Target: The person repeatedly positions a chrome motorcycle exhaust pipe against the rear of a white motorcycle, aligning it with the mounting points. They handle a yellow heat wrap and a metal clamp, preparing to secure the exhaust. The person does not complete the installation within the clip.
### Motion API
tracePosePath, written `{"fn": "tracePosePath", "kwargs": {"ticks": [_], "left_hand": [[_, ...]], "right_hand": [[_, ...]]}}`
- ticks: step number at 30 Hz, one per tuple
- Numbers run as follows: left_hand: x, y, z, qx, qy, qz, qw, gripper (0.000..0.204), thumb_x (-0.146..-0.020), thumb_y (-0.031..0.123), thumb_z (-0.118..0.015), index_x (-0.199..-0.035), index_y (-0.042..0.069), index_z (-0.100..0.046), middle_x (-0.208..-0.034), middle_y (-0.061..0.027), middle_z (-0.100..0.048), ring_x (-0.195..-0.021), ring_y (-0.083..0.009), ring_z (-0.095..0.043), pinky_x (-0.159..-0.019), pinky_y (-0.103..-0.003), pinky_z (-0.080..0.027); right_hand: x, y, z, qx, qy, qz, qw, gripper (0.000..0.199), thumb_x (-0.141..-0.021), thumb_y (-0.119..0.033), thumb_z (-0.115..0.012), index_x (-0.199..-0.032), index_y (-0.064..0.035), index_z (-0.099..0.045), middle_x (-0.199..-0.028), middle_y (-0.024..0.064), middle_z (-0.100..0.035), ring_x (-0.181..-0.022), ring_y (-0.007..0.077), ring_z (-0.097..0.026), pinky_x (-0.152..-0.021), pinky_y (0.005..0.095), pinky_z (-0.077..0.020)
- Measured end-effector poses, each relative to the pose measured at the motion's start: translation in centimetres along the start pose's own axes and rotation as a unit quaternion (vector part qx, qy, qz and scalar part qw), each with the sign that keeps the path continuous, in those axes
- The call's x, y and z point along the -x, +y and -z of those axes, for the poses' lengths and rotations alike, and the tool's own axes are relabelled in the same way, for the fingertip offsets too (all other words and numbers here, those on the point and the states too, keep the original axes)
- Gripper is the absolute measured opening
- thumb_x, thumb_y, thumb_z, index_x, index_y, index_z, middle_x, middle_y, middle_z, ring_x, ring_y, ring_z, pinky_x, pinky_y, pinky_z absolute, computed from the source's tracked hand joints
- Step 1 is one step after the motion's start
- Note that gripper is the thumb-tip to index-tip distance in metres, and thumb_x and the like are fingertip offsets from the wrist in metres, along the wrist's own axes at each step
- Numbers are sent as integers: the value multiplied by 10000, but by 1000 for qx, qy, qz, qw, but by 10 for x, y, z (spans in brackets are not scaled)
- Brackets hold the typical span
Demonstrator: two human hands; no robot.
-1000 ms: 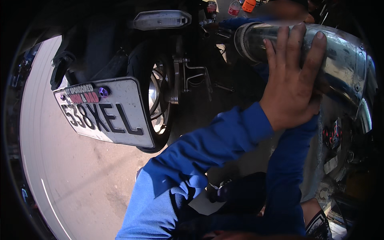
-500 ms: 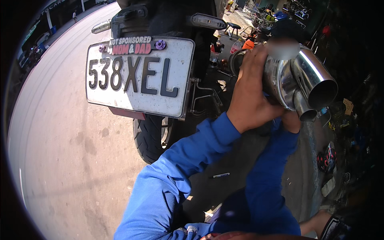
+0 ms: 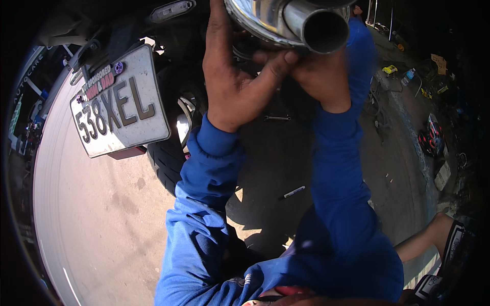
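Observation:
A shiny metal exhaust muffler [image 3: 263,23] with round open outlet pipes fills the top middle of the head view. My left hand [image 3: 232,84] grips its left side, fingers reaching up along the body and thumb stretched below it. Beneath the outlets my right hand [image 3: 326,79] supports the muffler; its fingers are partly hidden and a little blurred. Left of my hands is the rear of a motorcycle, with its white licence plate [image 3: 122,107] and rear tyre [image 3: 166,166]. The front part of the muffler is cut off by the picture's top edge.
On the ground lie an open-end wrench [image 3: 277,118] and a pen-like marker [image 3: 294,192]. A red and black helmet-like object [image 3: 433,136], a plastic bottle [image 3: 408,76] and cardboard [image 3: 439,64] are scattered at the right. Someone's bare leg [image 3: 426,237] shows at lower right.
The muffler and both hands now appear higher and further left in the picture. The view has shifted, putting the motorcycle's plate further left and tilted. More of my right hand shows.

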State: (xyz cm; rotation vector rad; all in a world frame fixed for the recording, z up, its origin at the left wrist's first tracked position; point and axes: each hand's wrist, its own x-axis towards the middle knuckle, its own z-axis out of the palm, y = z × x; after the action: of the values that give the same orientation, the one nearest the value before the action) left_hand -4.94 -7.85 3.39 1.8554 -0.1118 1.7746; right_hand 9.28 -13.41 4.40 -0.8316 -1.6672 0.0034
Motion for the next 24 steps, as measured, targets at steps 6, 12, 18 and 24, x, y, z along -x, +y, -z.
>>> {"fn": "tracePosePath", "kwargs": {"ticks": [6, 12, 18, 24], "left_hand": [[-3, -6, 20, 12, -16, 29, 999, 970, -694, 168, -965, -1447, -71, -402, -1375, -193, -582, -1249, -262, -597, -1047, -382, -511], [-11, -9, 49, -53, -116, 32, 991, 940, -732, 141, -930, -1476, -35, -381, -1343, -175, -604, -1234, -273, -613, -1043, -387, -514], [-7, -11, 54, -52, -129, 72, 988, 836, -709, 155, -943, -1378, -59, -490, -1335, -193, -624, -1244, -282, -621, -1054, -408, -523], [-19, -17, 36, -37, -161, 23, 986, 1026, -631, 125, -980, -1458, -28, -391, -1354, -161, -586, -1226, -257, -611, -1026, -383, -526]], "right_hand": [[-9, 19, -16, -70, 48, 177, 980, 1017, -831, -107, -837, -1595, -45, -169, -1507, 177, -456, -1359, 292, -496, -1128, 409, -414], [-6, 26, -17, -162, 4, 144, 976, 1080, -821, -152, -874, -1597, -40, -132, -1484, 163, -454, -1339, 273, -507, -1129, 399, -422], [-6, 29, -20, 53, 100, 166, 980, 1096, -722, -379, -906, -1528, 20, -278, -1473, 226, -436, -1385, 378, -439, -1160, 464, -347], [-4, 41, -30, -44, 101, 170, 979, 1043, -700, -200, -918, -1515, 11, -303, -1455, 199, -468, -1343, 318, -497, -1140, 437, -399]]}}
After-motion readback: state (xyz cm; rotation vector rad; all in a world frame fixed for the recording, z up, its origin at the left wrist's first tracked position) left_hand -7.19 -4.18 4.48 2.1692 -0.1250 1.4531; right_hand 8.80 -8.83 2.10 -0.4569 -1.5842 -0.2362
